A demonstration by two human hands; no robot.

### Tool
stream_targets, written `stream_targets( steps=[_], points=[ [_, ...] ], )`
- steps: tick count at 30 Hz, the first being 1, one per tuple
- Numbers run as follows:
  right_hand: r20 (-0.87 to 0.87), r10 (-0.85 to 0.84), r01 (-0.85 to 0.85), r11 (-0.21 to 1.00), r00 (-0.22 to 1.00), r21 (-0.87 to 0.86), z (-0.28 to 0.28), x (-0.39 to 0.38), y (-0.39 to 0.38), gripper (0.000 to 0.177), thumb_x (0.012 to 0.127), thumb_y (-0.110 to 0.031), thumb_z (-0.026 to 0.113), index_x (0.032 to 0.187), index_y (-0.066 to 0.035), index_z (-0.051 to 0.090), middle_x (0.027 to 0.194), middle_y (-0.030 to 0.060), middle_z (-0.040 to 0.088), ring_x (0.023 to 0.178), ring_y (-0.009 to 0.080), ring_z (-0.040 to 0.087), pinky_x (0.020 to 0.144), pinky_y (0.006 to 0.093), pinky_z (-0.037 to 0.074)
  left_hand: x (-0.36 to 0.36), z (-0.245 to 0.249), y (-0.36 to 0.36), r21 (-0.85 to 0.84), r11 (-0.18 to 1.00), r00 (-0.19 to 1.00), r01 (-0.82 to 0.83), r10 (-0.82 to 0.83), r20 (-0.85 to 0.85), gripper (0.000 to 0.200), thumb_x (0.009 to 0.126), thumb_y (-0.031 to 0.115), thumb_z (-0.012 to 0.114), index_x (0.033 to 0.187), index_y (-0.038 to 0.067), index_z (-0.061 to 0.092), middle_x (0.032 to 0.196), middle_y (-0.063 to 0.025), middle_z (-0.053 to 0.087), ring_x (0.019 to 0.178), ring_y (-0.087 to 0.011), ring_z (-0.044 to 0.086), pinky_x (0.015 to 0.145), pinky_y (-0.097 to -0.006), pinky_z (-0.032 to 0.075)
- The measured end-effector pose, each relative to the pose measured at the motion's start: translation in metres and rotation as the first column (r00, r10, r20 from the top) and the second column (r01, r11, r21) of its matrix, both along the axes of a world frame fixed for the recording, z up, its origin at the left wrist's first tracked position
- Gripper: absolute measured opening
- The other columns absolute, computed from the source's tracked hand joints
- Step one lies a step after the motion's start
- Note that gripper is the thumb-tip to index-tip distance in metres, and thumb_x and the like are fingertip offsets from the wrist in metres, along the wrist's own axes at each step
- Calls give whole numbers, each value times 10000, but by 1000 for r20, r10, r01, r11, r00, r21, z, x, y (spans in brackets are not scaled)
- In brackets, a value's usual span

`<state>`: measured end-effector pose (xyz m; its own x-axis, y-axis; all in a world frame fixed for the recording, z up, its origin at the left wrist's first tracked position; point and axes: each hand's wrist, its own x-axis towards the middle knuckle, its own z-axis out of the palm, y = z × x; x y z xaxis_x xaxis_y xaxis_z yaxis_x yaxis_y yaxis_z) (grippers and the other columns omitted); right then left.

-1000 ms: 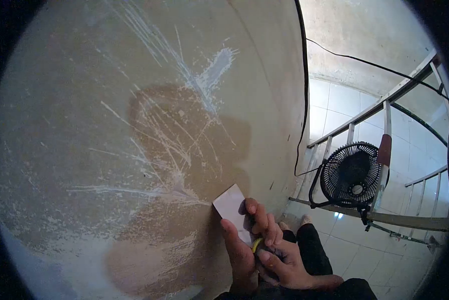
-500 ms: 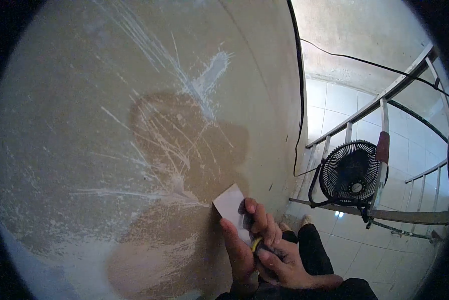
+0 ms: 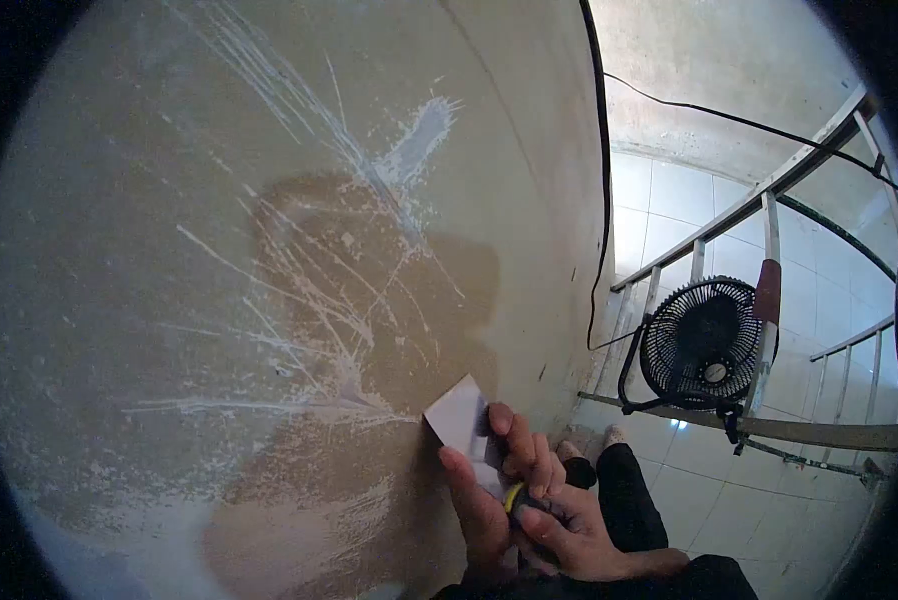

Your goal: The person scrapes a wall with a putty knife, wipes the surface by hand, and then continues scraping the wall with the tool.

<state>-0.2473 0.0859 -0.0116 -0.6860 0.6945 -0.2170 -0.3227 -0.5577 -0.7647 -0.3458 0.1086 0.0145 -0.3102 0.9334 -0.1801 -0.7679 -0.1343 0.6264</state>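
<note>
A scraper (image 3: pixel 456 413) with a flat pale blade and a dark handle with a yellow band is at the lower middle, close to the marked wall (image 3: pixel 369 330). My right hand (image 3: pixel 574 525) is wrapped round its handle, with fingers reaching up beside the blade. My left hand (image 3: pixel 477 515) grips it from the left, one digit along the blade's lower left side; its other fingers are largely hidden. White scratches and pale filler patches (image 3: pixel 424 140) mark the wall, and a brown shadow lies over part of it.
A black fan (image 3: pixel 704 340) stands by a metal ladder-like frame (image 3: pixel 769 240) at the right. A black cable (image 3: pixel 603 200) runs down the wall's edge. White floor tiles (image 3: pixel 689 500) and my dark-clothed leg (image 3: pixel 629 500) show below.
The wall marks have shifted slightly left and mostly down in the view. The scraper's blade looks slightly turned, and both hands keep nearly the same place and hold.
</note>
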Motion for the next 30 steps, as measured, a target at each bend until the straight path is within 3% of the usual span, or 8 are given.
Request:
stream_targets(
  steps=[2, 5, 10, 13, 17, 22, 25, 30],
  points=[
    [19, -16, 15, 999, 1000, 30, 0, -1, 2, 251, 860, -221, 510, 940, 15, 539, 806, 49, 548, 739, 95, 508, 670, 244, 425, 0, 2, 3, 25, 999, 1000, 23, -22, -5, 560, 769, 635, 431, 898, 97, 346, 571, 21, 261, 419, -101, 283, 405, -255, 298],
    [61, 50, -47, 998, 997, -46, -3, 1, 1, 254, 858, -225, 518, 943, 13, 540, 805, 45, 548, 746, 96, 510, 673, 246, 427, 6, 7, 3, -48, 997, 997, -67, 68, 35, 560, 769, 639, 423, 895, 99, 344, 572, 21, 259, 414, -105, 277, 393, -258, 290],
    [-12, -36, 36, 999, 999, -5, -3, -2, 0, 264, 854, -237, 530, 932, 15, 542, 777, 39, 543, 732, 88, 504, 651, 249, 426, 2, 2, 2, -24, 999, 999, -23, 24, 29, 566, 762, 648, 422, 897, 103, 348, 571, 17, 260, 419, -105, 278, 395, -248, 290],
    [-16, 26, -26, 999, 1000, -36, -6, 1, -1, 242, 855, -210, 527, 937, 17, 535, 765, 38, 538, 708, 83, 499, 631, 247, 422, 3, 6, 3, -44, 999, 998, -25, 27, 53, 569, 758, 651, 426, 896, 104, 349, 570, 16, 261, 421, -106, 282, 399, -253, 302],
    [13, -20, 20, 1000, 1000, 7, 0, 0, 3, 237, 856, -205, 527, 939, 17, 531, 758, 31, 535, 688, 81, 495, 620, 245, 418, 3, 4, 3, -34, 999, 999, -33, 33, 8, 571, 756, 651, 430, 890, 102, 349, 570, 17, 261, 417, -108, 281, 398, -257, 307],
    [-17, 72, -73, 995, 997, -69, -2, 3, 3, 276, 857, -241, 519, 948, 19, 529, 796, 47, 531, 736, 84, 490, 643, 242, 414, 3, 3, 2, -44, 998, 999, -37, 37, -13, 581, 755, 653, 429, 895, 95, 349, 570, 17, 263, 406, -109, 275, 389, -257, 295],
    [-11, 20, -20, 1000, 1000, 15, -5, 1, 2, 256, 859, -221, 515, 949, 18, 531, 815, 54, 532, 755, 84, 489, 653, 240, 413, 4, 1, 2, -54, 997, 998, -54, 53, -28, 582, 755, 656, 426, 899, 97, 350, 571, 17, 263, 406, -110, 274, 390, -262, 297],
    [-5, 19, -19, 1000, 1000, -5, -1, 3, 4, 223, 857, -198, 522, 930, 13, 534, 799, 45, 526, 743, 78, 487, 645, 237, 411, 2, 2, 3, -19, 1000, 1000, -20, 19, -3, 583, 751, 656, 430, 894, 97, 351, 572, 16, 269, 407, -111, 275, 392, -259, 296]
  ],
)
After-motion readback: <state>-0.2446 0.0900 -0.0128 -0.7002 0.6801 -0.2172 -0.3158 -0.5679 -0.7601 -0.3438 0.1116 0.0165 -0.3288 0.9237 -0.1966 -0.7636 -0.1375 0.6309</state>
